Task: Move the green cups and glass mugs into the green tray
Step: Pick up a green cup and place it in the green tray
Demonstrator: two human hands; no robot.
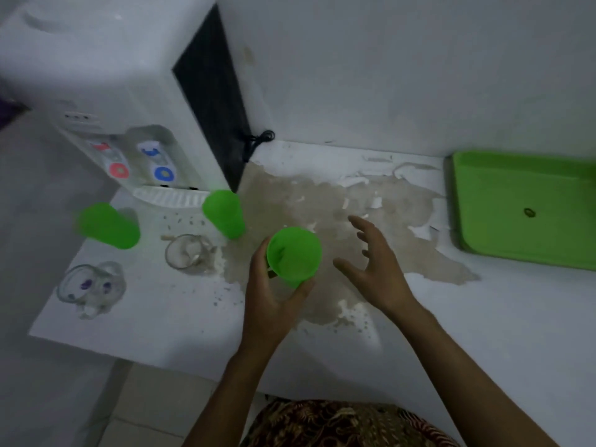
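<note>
gripping a cup (294, 255) above the surface (483, 317), your left hand (274, 298) was closed round it; your right hand (371, 262) was spread, empty. you needed it kept upright going to the tray (503, 233), well right.

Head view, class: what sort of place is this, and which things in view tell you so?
Probably a home kitchen or pantry corner. A water dispenser with red and blue taps stands on a white counter whose coating is peeling, with green cups, glass mugs and a green tray on it.
</note>
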